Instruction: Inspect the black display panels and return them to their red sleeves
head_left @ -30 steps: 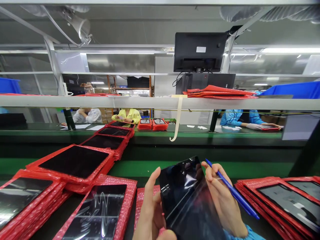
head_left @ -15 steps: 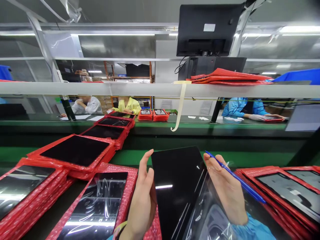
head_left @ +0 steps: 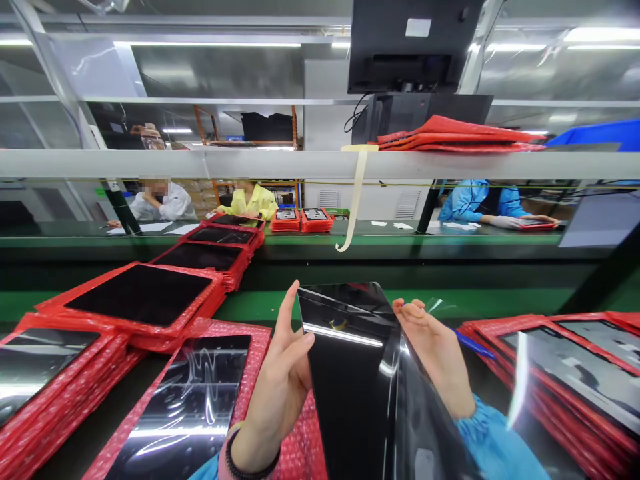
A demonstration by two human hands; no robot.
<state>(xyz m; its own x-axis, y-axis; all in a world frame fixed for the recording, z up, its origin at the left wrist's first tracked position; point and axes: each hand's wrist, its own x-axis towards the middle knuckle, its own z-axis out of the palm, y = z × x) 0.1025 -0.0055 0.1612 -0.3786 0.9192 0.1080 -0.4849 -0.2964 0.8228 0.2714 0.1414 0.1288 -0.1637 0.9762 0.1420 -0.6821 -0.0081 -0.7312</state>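
A glossy black panel (head_left: 350, 373) stands tilted between my two hands. My left hand (head_left: 280, 373) grips its left edge, with the index finger stretched up at the top corner and the thumb bent over the front. Along the right edge, my right hand (head_left: 437, 353) has its fingers curled against the panel and a clear film (head_left: 425, 413) that hangs off its right side. A blue pen (head_left: 473, 343) sticks out behind the right hand, mostly hidden by it. Left of my left hand, another film-covered panel (head_left: 185, 400) lies on red bubble wrap (head_left: 257, 353).
Red-wrapped panels are stacked at the left (head_left: 140, 293) and right (head_left: 565, 380). A shelf rail (head_left: 225, 163) crosses ahead, with a strip of tape (head_left: 356, 200) hanging from it and a monitor (head_left: 415, 47) above. Several people sit at the far bench.
The panel has tilted, and its reflections have shifted. My left thumb has moved over its front. The pen is now mostly behind my right hand. The view has shifted slightly.
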